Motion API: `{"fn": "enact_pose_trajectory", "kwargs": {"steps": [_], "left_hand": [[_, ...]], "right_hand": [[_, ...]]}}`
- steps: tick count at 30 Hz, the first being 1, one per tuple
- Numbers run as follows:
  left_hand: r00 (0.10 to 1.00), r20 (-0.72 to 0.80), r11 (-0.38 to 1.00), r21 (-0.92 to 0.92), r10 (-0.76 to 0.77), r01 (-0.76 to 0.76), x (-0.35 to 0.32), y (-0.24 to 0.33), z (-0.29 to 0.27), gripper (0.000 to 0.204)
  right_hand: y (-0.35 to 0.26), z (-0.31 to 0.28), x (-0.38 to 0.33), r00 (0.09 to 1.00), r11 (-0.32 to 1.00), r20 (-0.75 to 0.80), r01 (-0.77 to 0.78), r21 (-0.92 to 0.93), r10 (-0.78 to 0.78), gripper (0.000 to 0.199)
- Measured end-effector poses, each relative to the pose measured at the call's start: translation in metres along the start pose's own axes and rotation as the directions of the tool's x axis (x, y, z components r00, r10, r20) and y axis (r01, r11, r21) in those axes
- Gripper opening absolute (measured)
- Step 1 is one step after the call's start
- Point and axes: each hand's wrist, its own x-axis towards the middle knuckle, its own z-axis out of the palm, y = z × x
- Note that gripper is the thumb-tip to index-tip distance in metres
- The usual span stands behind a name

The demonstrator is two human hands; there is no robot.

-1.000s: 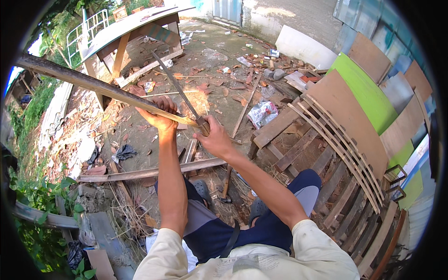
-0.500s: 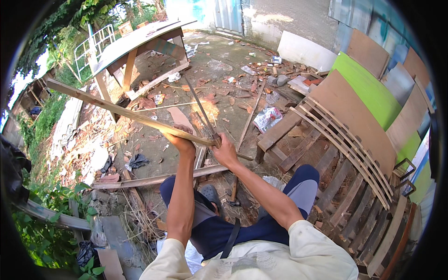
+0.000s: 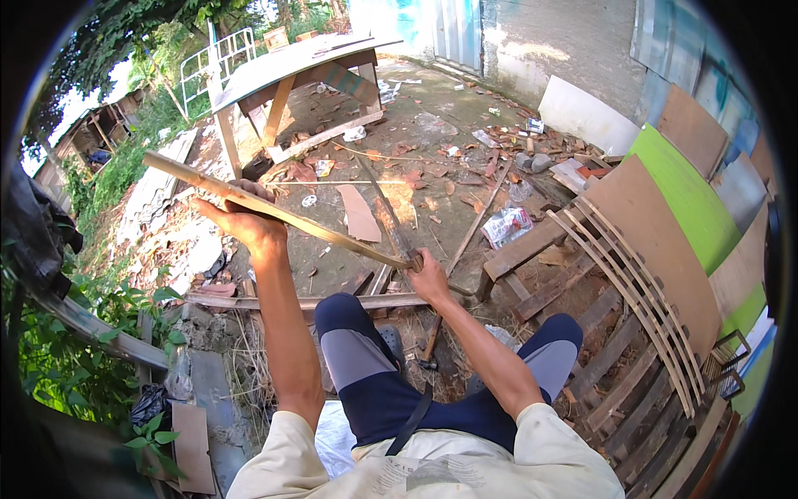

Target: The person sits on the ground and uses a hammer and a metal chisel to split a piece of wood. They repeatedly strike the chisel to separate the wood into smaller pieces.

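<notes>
A long, pale wooden strip point(image 3: 312, 226) slants across in front of me, its far end up to the left. My left hand point(image 3: 253, 226) supports it from below around the middle, the thumb stretched out and fingertips showing over the far side. My right hand point(image 3: 430, 279) is closed around the strip's near end. At the same hand a long, thin, dark bar-like piece point(image 3: 382, 200) points away from me; its kind is unclear, and the fingers hide where it meets the strip. Below my right forearm a hammer point(image 3: 427, 363) lies on the ground between my feet.
A slatted wooden pallet point(image 3: 594, 320) lies at right, with thin curved-looking strips point(image 3: 636, 295) and leaning boards point(image 3: 665, 224). A long plank point(image 3: 307, 302) crosses before my knees. A wooden table point(image 3: 299, 62) stands far left. Leaves and rubbish litter the ground; plants point(image 3: 75, 358) grow at left.
My left hand has slid along the wooden strip, away from my right hand, and its thumb has spread. My right hand keeps its hold at the near end. The whole view has shifted somewhat.
</notes>
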Motion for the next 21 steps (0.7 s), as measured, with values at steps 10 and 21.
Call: {"fn": "enact_pose_trajectory", "kwargs": {"steps": [10, 21], "left_hand": [[0.983, 0.121, 0.940, -0.329, 0.135, -0.089, -0.041, -0.095, 0.009, 0.067], [0.923, 0.381, 0.998, -0.004, -0.057, 0.063, -0.147, -0.213, -0.061, 0.062]], "right_hand": [[0.014, -0.041, 0.001, 0.959, 0.998, -0.277, -0.065, -0.002, 0.062, 0.048], [0.067, -0.083, -0.100, 0.938, 0.872, -0.037, -0.304, 0.384, 0.343, 0.037]]}}
